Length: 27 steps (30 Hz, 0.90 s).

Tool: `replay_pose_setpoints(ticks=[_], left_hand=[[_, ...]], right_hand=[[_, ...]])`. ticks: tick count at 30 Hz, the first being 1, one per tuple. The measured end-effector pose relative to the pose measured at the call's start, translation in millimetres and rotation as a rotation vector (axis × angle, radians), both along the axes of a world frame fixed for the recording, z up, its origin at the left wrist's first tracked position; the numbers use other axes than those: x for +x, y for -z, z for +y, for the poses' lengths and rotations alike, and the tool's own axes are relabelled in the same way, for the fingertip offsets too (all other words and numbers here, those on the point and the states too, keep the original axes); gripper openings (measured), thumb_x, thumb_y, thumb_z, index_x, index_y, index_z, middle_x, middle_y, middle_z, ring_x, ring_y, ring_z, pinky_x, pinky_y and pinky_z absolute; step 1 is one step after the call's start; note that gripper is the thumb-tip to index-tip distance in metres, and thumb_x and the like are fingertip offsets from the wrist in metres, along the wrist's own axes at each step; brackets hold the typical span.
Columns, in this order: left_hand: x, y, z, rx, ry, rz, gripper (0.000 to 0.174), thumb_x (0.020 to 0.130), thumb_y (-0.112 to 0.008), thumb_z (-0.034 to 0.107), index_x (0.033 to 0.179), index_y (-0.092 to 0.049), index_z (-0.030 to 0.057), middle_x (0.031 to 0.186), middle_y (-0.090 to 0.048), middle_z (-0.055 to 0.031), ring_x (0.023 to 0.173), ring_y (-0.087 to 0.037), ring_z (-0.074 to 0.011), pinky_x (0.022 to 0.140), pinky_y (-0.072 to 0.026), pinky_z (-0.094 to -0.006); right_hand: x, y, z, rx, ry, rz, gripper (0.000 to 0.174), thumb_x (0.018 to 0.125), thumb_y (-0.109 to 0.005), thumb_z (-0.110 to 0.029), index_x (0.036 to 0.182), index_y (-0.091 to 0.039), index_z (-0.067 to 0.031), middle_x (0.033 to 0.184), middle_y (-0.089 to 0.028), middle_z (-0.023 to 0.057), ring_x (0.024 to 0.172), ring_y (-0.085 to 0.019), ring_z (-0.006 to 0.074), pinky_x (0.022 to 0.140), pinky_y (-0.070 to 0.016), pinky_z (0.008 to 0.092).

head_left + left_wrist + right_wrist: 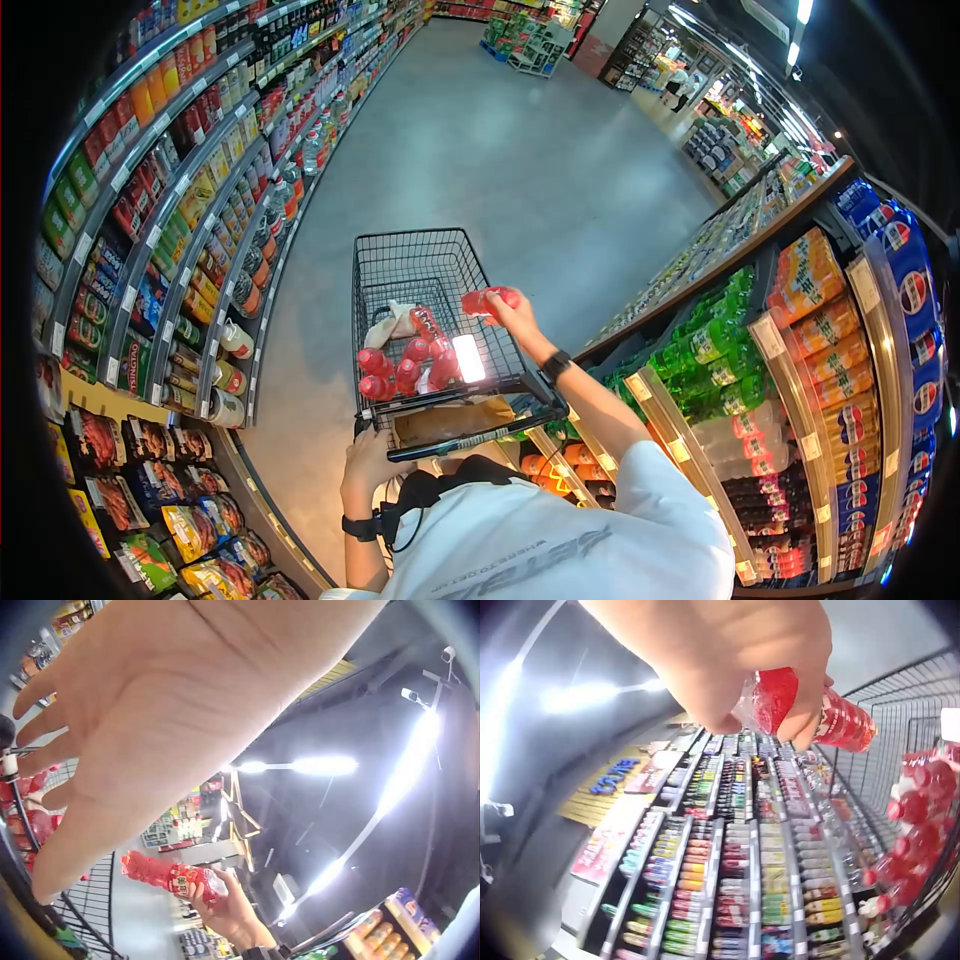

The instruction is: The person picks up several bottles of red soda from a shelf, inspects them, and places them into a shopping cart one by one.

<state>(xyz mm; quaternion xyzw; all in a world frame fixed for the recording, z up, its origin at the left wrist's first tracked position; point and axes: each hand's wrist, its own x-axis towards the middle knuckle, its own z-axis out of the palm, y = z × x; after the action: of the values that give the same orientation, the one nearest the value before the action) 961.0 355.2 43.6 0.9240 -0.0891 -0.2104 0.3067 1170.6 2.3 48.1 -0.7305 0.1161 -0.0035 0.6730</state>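
Note:
Over the right side of a black wire shopping cart (pixel 420 238), my right hand (pixel 512 312) grips a bottle of red drink (pixel 480 300) that lies nearly level. The left wrist view shows that bottle (pixel 161 871) with a printed label, the fingers wrapped round one end. My left hand (pixel 372 458) is at the left end of the cart's handle (pixel 470 440). Its fingers (pixel 52 724) look extended and spread in the left wrist view. Inside the cart, several red-capped bottles (pixel 408 372) lie together beside a whitish bag (pixel 392 325).
A bright white rectangle (pixel 468 358) shows near the cart handle, with brown cardboard (pixel 455 420) below. Drink shelves (pixel 190 200) line the left; packaged food (pixel 165 490) hangs lower. Green bottles (pixel 710 350) and orange packs (pixel 810 280) stand right. Grey floor (pixel 480 130) runs ahead toward a green-stocked stand (pixel 530 45).

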Motion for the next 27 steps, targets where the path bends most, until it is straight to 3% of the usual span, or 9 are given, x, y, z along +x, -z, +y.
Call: replay_pose_setpoints(ticks=[5,9,12,15,17,19,23,24,27], left_hand=[[14.6,43.0,-6.9,-0.064,-0.144,0.057,0.098,0.062,-0.09,0.046,0.149,-0.058,0.0139,0.135,-0.066,-0.0155,0.136,-0.055,-0.0378,0.117,-0.0243,-0.0733],[15.0,42.6,-24.3,0.101,-0.174,0.114,0.095,0.064,-0.091,0.05,0.145,-0.06,0.0113,0.133,-0.067,-0.0174,0.137,-0.053,-0.0372,0.119,-0.0194,-0.0733],[14.7,29.0,-34.2,0.134,-0.206,0.185,0.089,0.066,-0.09,0.051,0.14,-0.064,0.0097,0.125,-0.071,-0.0175,0.132,-0.057,-0.0352,0.123,-0.0151,-0.0692],[13.5,25.8,-34.9,0.123,-0.253,0.204,0.083,0.067,-0.09,0.051,0.136,-0.068,0.0096,0.116,-0.074,-0.0157,0.126,-0.062,-0.0331,0.126,-0.0131,-0.0643],[12.0,24.0,-36.4,0.134,-0.272,0.214,0.084,0.067,-0.09,0.051,0.136,-0.067,0.0091,0.117,-0.074,-0.016,0.124,-0.063,-0.0328,0.126,-0.0135,-0.0633],[13.6,23.3,-38.0,0.142,-0.286,0.208,0.085,0.067,-0.09,0.052,0.136,-0.067,0.0087,0.118,-0.074,-0.0162,0.123,-0.065,-0.0325,0.126,-0.014,-0.0623],[22.5,17.1,-43.1,0.173,-0.292,0.284,0.089,0.066,-0.093,0.047,0.14,-0.064,0.008,0.124,-0.073,-0.0165,0.126,-0.064,-0.0324,0.126,-0.0138,-0.0627],[24.0,18.0,-43.8,0.184,-0.279,0.274,0.091,0.065,-0.094,0.046,0.142,-0.062,0.0097,0.125,-0.073,-0.0163,0.126,-0.064,-0.0325,0.125,-0.0147,-0.0659],[34.5,17.2,-47.1,0.231,-0.251,0.366,0.091,0.064,-0.094,0.047,0.142,-0.062,0.0109,0.125,-0.072,-0.0158,0.127,-0.064,-0.0324,0.122,-0.0153,-0.0703]], right_hand=[[71.4,72.9,-36.2,0.017,-0.252,0.047,0.026,0.103,-0.069,-0.026,0.101,-0.074,-0.0012,0.093,-0.078,0.0057,0.085,-0.075,0.016,0.073,-0.062,0.0337],[120.9,120.6,-44.1,0.026,-0.166,0.228,0.028,0.1,-0.073,-0.023,0.113,-0.069,0.0017,0.102,-0.076,0.013,0.086,-0.076,0.0211,0.077,-0.0636,0.0333],[153.9,188.2,-51.5,-0.112,-0.175,0.13,0.046,0.089,-0.08,-0.033,0.114,-0.068,0.003,0.109,-0.074,0.0135,0.095,-0.073,0.0214,0.081,-0.0603,0.0343],[179.0,224.8,-49.3,-0.191,-0.21,0.136,0.039,0.096,-0.076,-0.023,0.122,-0.062,0.002,0.106,-0.073,0.013,0.088,-0.076,0.0229,0.076,-0.0652,0.0344],[189.3,252.9,-52.3,0.007,-0.224,0.256,0.046,0.09,-0.08,-0.029,0.12,-0.064,0.002,0.108,-0.072,0.0121,0.092,-0.074,0.0209,0.079,-0.0632,0.0338],[188.6,228.4,-45.0,0.088,-0.271,0.337,0.057,0.084,-0.086,-0.038,0.12,-0.066,0.0014,0.114,-0.072,0.0129,0.099,-0.071,0.0192,0.083,-0.059,0.0332],[187.7,203.8,-31.1,-0.457,-0.352,0.017,0.067,0.084,-0.085,-0.043,0.127,-0.063,0.0028,0.112,-0.075,0.0172,0.104,-0.073,0.0285,0.092,-0.0583,0.0387],[188.0,203.5,-31.2,-0.474,-0.39,0.004,0.073,0.084,-0.084,-0.045,0.135,-0.06,0.0012,0.116,-0.074,0.0202,0.107,-0.073,0.0327,0.096,-0.057,0.0413],[184.3,202.7,-31.2,-0.49,-0.399,-0.006,0.078,0.083,-0.084,-0.046,0.141,-0.057,-0.0015,0.119,-0.073,0.0211,0.108,-0.073,0.0321,0.096,-0.057,0.0413]])
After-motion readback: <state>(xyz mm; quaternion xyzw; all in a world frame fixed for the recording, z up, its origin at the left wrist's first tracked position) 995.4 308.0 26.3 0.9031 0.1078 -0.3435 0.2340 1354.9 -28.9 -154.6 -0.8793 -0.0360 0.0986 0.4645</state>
